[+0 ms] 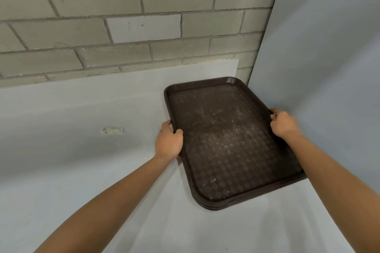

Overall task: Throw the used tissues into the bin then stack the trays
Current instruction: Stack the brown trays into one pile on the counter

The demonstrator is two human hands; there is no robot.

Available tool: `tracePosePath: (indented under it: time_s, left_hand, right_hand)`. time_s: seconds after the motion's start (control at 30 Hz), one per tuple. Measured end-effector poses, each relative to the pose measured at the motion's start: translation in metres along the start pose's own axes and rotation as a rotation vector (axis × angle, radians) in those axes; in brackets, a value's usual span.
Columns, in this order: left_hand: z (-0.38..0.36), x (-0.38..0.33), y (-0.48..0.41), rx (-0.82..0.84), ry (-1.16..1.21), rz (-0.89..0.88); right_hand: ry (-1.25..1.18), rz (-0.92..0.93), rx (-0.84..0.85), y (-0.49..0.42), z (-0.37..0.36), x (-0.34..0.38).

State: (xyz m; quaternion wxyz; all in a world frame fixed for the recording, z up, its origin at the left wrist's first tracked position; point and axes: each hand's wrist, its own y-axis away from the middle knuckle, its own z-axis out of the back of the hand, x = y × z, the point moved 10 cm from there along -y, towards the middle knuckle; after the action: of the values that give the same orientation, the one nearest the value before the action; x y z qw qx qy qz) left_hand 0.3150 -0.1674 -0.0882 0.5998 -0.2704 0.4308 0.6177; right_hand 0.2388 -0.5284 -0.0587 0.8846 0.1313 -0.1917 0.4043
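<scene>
Gripping top tray [226, 139] w/ both hands: left hand [169, 142] curled on rim at 9 o'clock, right hand [282, 124] at 3. Lower tray [211, 208] peeks out at 6, on counter [82, 170]. Stacking prob. nearly done; no tissues/bin in view.

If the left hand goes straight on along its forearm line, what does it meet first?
The dark brown plastic tray that it grips: the left hand points diagonally across it. Passing above it, the way looks free to the grey brick wall by the corner, though depth is unclear.
</scene>
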Motion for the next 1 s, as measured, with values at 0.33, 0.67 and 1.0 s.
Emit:
tracePosePath:
  time_s: [0.33, 0.67, 1.0]
  left_hand:
    - [0.001, -0.004, 0.003, -0.032, -0.008, -0.037]
    - [-0.001, -0.005, 0.003, -0.031, -0.014, -0.046]
    - [-0.001, -0.006, 0.003, -0.052, -0.036, -0.045]
  right_hand:
    - [0.073, -0.012, -0.044, 0.014, 0.0, -0.013]
    - [0.133, 0.031, -0.086, 0.017, 0.0, -0.011]
    - [0.159, 0.054, -0.106, 0.023, 0.003, -0.007]
